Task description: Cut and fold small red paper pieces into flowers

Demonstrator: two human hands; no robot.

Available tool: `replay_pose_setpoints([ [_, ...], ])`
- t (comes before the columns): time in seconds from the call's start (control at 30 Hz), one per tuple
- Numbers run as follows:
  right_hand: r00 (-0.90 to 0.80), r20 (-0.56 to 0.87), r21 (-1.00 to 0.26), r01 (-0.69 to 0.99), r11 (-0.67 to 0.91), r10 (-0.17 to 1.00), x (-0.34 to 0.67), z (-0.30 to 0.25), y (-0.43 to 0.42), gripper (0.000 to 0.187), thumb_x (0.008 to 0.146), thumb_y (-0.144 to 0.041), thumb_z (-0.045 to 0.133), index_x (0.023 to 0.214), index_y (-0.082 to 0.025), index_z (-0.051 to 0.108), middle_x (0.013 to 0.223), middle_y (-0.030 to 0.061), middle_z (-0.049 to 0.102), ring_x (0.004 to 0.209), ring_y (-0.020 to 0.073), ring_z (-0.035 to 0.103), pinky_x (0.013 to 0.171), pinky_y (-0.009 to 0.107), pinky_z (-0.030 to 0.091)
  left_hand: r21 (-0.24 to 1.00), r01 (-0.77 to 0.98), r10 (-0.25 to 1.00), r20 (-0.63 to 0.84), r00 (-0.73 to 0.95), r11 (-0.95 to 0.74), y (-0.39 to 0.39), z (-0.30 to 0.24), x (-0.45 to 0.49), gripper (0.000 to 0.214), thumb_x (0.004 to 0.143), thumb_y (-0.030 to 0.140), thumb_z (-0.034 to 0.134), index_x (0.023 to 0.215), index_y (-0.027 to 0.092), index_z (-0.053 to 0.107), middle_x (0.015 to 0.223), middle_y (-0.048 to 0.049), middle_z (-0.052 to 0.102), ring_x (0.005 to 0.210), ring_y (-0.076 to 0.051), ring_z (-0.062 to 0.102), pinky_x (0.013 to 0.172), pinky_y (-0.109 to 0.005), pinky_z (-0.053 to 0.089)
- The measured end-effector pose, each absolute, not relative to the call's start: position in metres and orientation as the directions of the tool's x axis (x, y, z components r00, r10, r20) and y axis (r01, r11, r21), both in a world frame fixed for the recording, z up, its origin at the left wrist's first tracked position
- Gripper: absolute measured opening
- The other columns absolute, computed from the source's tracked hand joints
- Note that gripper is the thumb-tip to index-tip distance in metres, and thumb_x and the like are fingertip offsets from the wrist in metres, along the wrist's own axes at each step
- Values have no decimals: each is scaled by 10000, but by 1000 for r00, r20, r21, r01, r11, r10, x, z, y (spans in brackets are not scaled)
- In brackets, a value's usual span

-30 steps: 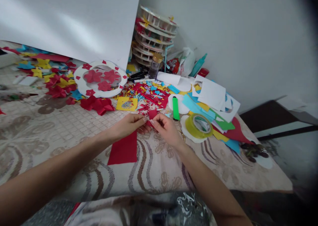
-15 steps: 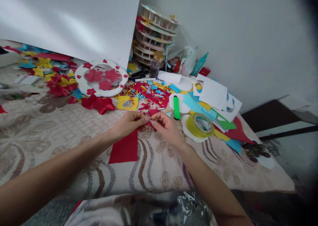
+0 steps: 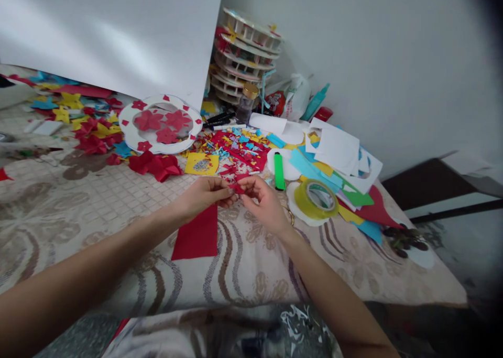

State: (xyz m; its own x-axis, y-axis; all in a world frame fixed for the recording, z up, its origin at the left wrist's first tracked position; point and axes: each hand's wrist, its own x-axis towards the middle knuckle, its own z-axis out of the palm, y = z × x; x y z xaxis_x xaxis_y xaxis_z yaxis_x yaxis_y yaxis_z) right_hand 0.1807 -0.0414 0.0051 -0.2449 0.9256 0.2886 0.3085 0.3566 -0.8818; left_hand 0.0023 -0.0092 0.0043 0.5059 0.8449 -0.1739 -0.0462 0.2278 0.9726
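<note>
My left hand and my right hand meet at the middle of the patterned cloth, fingertips pinching a small red paper piece between them. The piece is mostly hidden by my fingers. A larger red paper sheet lies flat on the cloth just below my left hand. A thin bangle sits on my right wrist.
A roll of yellow-green tape and a green marker lie right of my hands. Beyond are paper scraps, a white ring with red flowers, stacked trays, white and coloured sheets, a large white board.
My fingers have worked the small red piece, which now looks smaller and more folded between the fingertips. Hands stay in the same place.
</note>
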Motion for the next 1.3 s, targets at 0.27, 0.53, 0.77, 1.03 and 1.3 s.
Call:
replay_pose_setpoints([
  [0.27,-165,308,-868,355,347,937,179,9,-45,153,839,-176,479,982,-223,506,797,-4,560,737,130,552,674,252,427,984,25,823,-164,544,179,-10,6,3,155,720,288,658,708,133,648,690,-27,674,596,-100,581,606,-237,460],
  [0.53,-298,253,-844,397,360,921,191,11,-40,221,811,-111,453,907,-212,623,823,8,631,699,129,561,644,255,424,912,-83,783,-295,547,402,-10,0,1,145,694,252,687,723,120,635,703,-30,671,591,-84,595,612,-217,471],
  [0.77,-300,263,-864,351,362,917,194,6,-36,143,795,-185,566,910,-218,644,890,24,665,821,162,608,756,303,457,916,-96,774,-269,574,390,-8,-1,-2,133,711,244,671,735,124,620,722,-29,666,600,-81,596,616,-212,468],
  [1.03,-275,218,-918,269,292,937,188,2,-34,111,808,-318,590,830,-210,596,838,27,608,736,146,556,669,280,452,971,-52,782,-155,604,233,-10,1,-1,150,724,270,659,746,129,611,701,-20,654,601,-89,581,615,-228,461],
  [1.3,-206,91,-986,118,118,974,181,-1,-35,153,770,-344,635,778,-206,570,711,-17,559,627,114,502,593,246,416,977,-7,780,-164,604,211,-12,2,1,198,734,320,648,745,124,617,711,-32,658,619,-105,587,616,-242,466],
])
